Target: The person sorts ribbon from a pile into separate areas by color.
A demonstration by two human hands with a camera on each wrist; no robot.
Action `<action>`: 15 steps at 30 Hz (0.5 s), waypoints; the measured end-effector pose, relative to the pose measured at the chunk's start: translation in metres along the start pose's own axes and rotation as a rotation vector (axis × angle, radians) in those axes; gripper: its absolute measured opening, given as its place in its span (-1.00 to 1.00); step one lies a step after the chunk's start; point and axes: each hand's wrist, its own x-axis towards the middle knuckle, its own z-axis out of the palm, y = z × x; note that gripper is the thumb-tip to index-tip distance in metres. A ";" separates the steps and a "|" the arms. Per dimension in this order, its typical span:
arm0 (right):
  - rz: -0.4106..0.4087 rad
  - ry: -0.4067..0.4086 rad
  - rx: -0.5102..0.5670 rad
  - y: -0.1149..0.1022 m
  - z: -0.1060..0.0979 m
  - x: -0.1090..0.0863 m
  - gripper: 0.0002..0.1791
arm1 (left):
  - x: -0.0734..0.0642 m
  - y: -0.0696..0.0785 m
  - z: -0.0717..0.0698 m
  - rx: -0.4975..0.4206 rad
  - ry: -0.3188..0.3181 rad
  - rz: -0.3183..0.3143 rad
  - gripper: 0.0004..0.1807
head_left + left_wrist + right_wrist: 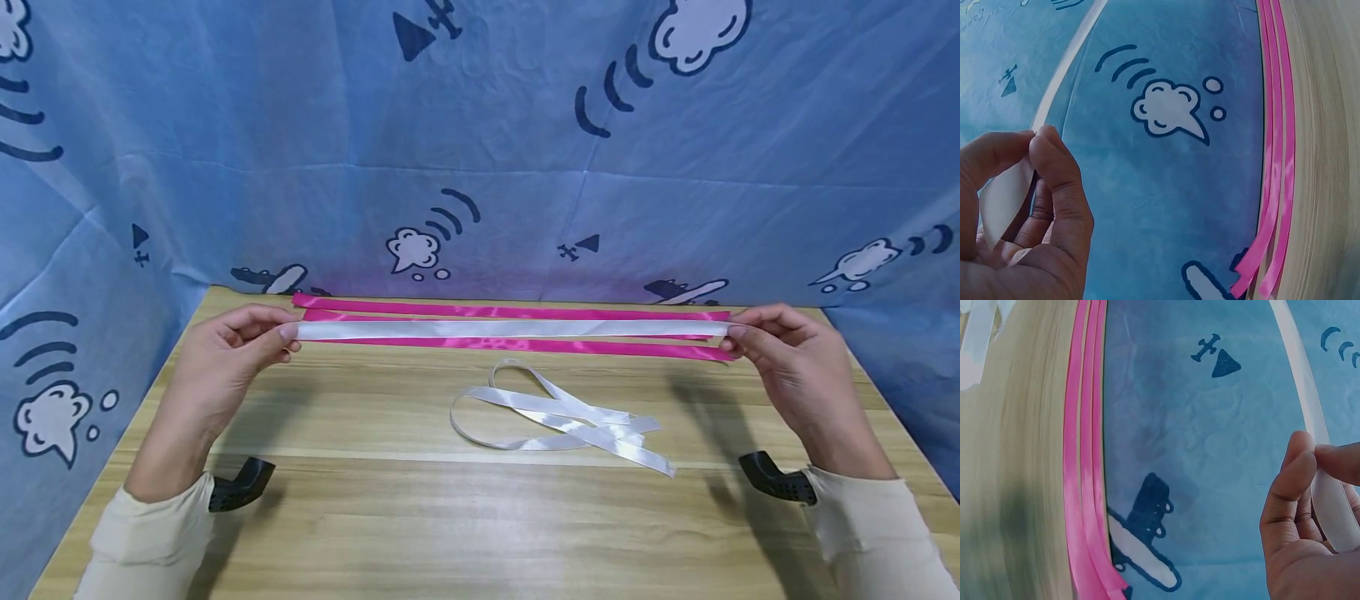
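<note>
A white satin ribbon (480,329) is stretched almost level between both hands. My left hand (228,358) pinches its left end between thumb and forefinger; in the left wrist view the short tail of the ribbon (1007,203) hangs inside the palm. At the other end, my right hand (798,362) pinches it the same way, and its tail (1333,515) curves down in the right wrist view. Both wrist views show it raised above the table. Behind it three pink ribbons (525,345) lie side by side along the table's far edge.
More white ribbon (570,408) lies looped and crossed on the wooden table (360,517), nearer the person. A blue cloth (480,125) with printed clouds and planes hangs right behind the table and at its sides. A black wrist mount (243,485) projects from each sleeve.
</note>
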 end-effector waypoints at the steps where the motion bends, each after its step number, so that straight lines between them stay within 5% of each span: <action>1: 0.001 0.003 0.004 0.000 0.000 0.000 -0.87 | 0.000 0.000 -0.001 -0.006 0.004 -0.002 -0.87; 15: -0.002 -0.012 0.084 0.000 -0.005 -0.001 -0.81 | -0.001 -0.001 -0.010 -0.008 0.057 -0.028 -0.86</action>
